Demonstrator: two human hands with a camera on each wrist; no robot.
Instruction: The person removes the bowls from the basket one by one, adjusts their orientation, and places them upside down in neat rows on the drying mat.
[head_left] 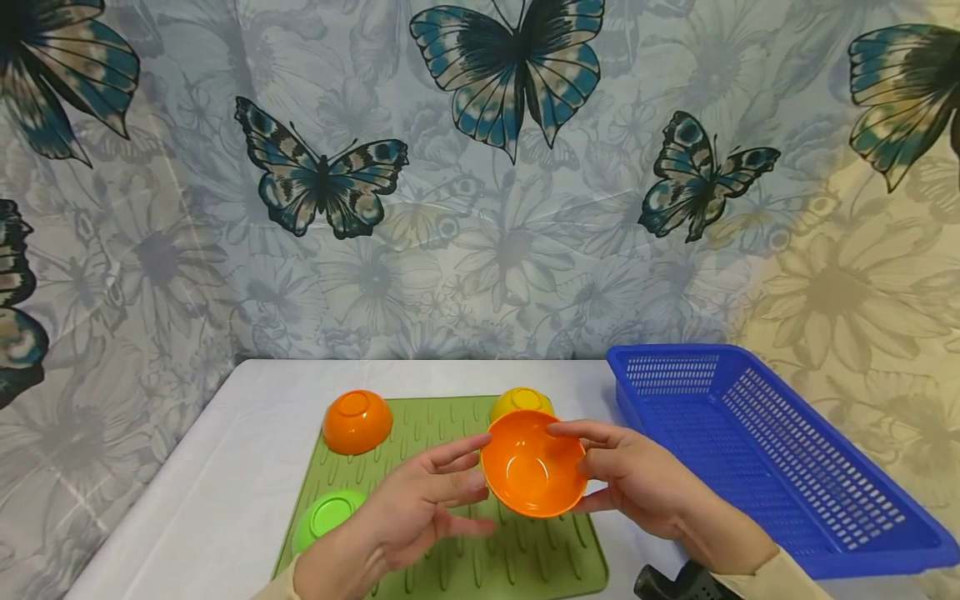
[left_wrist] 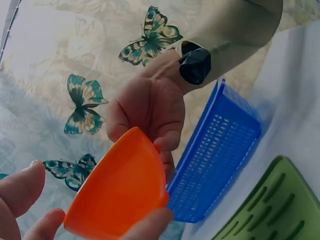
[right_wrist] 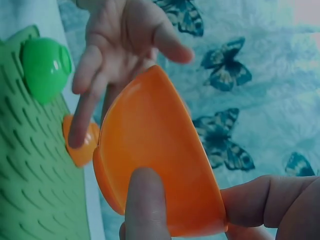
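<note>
An orange bowl (head_left: 532, 467) is held above the green mat, its hollow side turned to the head view. My right hand (head_left: 637, 475) grips it by the right side, and the right wrist view shows a finger (right_wrist: 146, 205) against the outer wall. On the bowl's left, my left hand (head_left: 423, 500) has its fingers spread, with the fingertips at or very near the rim; contact is hard to tell. Upside down on the mat lie a second orange bowl (head_left: 357, 422), a green bowl (head_left: 327, 515) and a yellow bowl (head_left: 521, 402), the last partly hidden behind the held bowl.
The green ridged mat (head_left: 442, 417) lies on a white-covered table (head_left: 195, 467). To the right stands a blue perforated basket (head_left: 750, 450), close to my right forearm. A butterfly-patterned cloth (head_left: 510, 250) hangs behind the table. A black device (head_left: 686, 581) is at my right wrist.
</note>
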